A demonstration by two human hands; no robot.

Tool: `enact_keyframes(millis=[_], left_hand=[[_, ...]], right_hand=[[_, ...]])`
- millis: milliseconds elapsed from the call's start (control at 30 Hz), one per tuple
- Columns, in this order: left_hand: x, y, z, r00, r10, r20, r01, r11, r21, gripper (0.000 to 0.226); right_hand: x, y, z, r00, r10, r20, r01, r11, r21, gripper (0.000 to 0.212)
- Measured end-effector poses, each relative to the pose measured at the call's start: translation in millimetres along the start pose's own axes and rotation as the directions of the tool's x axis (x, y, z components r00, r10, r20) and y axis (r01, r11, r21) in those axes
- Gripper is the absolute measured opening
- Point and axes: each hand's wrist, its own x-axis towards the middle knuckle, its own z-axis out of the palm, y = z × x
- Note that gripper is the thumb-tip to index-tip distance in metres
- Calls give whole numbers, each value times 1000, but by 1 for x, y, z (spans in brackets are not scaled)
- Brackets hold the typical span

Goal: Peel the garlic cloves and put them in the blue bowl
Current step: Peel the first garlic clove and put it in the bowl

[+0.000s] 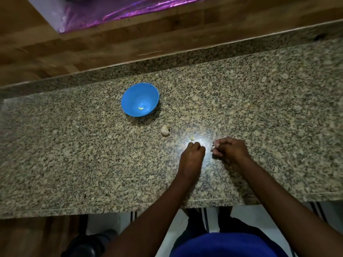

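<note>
- Nearest the camera: a blue garment (228,245) on the person's torso, with dark trousers and a pale floor (104,223) visible below the desk edge.
- Both forearms extend from the lower frame over the speckled granite desk (74,154).
- Left hand (193,153): held over the desk surface, fingers (196,145) curled inward into a clenched form. Whether anything is pinched inside cannot be determined.
- Right hand (230,148): positioned just beside the left hand, with a narrow gap between them. Its fingers are curled around a garlic clove (215,143), of which a pale portion shows at the fingertips.
- Loose clove piece (192,137): lying on the desk just beyond the left hand, in a bright reflection on the stone.
- Garlic bulb remainder (165,130): lying on the desk farther out and to the left, between the hands and the bowl, touching neither.
- Blue bowl (130,97): standing upright on the desk beyond the bulb, well apart from both hands. One peeled clove (141,108) rests inside, near the bottom.
- Rear zone: a raised granite ledge (185,58) runs along the far edge of the desk, backed by wooden panelling (55,43).
- Farthest point: a shiny purple sheet (111,10) at the top of the frame.
</note>
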Motion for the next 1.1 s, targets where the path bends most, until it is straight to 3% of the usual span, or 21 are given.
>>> enact_keyframes(millis=[167, 233, 267, 367, 500, 600, 700, 800, 933, 1100], left_hand=[[-23, -10, -6, 979, -187, -79, 184, 982, -47, 8], [-32, -17, -7, 924, -368, -102, 343, 918, -200, 12], [-38, -20, -10, 873, -480, -87, 419, 829, -372, 16], [-57, -29, -19, 699, -713, 61, 455, 377, -807, 14], [-91, -46, -21, 574, -761, 303, 324, -128, -937, 11], [-128, -65, -27, 539, -737, 407, 225, -339, -913, 12], [-173, -90, -38, 541, -742, 396, 60, -435, -898, 8], [-230, -121, -51, 533, -767, 358, -87, -470, -878, 9], [-327, -176, -59, 478, -822, 308, -202, -444, -873, 9], [-460, -255, -57, 381, -879, 287, -272, -403, -874, 11]], right_hand=[[3, 5, -2, 984, 105, 141, -101, 994, -37, 4], [5, 10, 2, 970, 138, 199, -130, 990, -51, 8], [4, 14, 6, 962, 152, 228, -141, 988, -61, 14], [-3, 24, 23, 925, 204, 319, -184, 979, -94, 23], [-28, 36, 57, 885, 241, 399, -203, 970, -135, 19], [-59, 43, 86, 864, 250, 437, -162, 960, -229, 13], [-95, 55, 124, 829, 260, 495, -110, 944, -312, 8], [-135, 80, 175, 769, 305, 562, -101, 926, -364, 7], [-200, 142, 257, 667, 353, 655, -63, 904, -423, 4], [-275, 240, 356, 544, 442, 714, -5, 852, -523, 24]])
